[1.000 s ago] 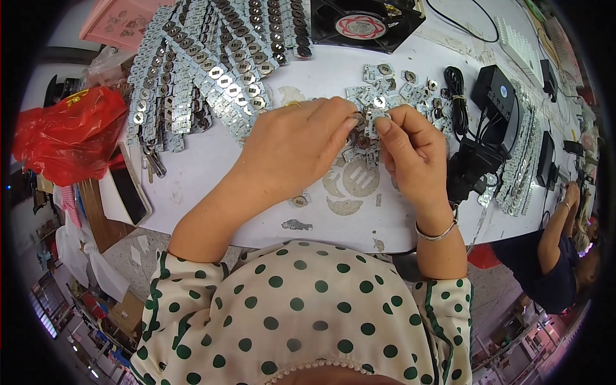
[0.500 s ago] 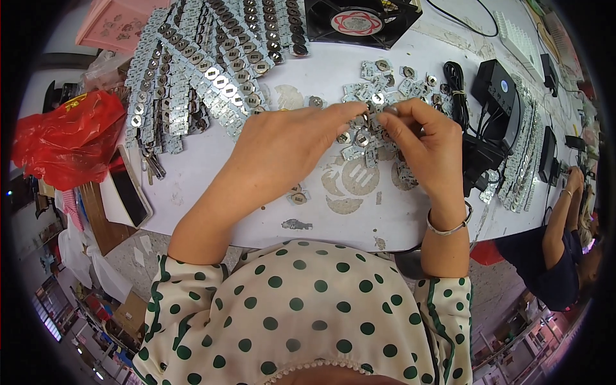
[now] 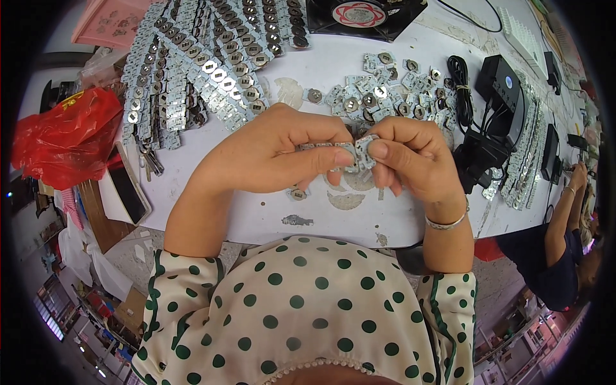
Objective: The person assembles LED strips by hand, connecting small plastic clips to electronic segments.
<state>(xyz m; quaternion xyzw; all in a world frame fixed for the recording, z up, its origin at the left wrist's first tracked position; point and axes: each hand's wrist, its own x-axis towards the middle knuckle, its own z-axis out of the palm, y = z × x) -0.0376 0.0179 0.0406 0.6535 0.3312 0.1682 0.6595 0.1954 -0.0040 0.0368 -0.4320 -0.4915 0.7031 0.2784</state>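
My left hand [image 3: 273, 151] and my right hand [image 3: 418, 156] meet above the white table, near its middle. Between the left thumb and fingers lies a short row of small whitish circuit boards [image 3: 344, 158], mostly covered by the hand. My right thumb and fingers pinch another small circuit board [image 3: 363, 151] against the end of that row; whether the two are joined cannot be made out. Just beyond the hands spreads a loose pile of circuit boards [image 3: 380, 93], several with round silver coin cells. A single board [image 3: 298, 193] lies below the left hand.
Long strips of boards [image 3: 183, 77] overlap at the far left, beside a red plastic bag [image 3: 70, 138]. A black fan [image 3: 401, 19] stands at the back. Coiled cable [image 3: 459, 90] and a black box [image 3: 495, 83] sit to the right. Another person's arm [image 3: 564, 199] shows at far right.
Both hands have drawn back from the pile toward me and turned, with the boards now showing between the fingertips. More of the pile is uncovered.
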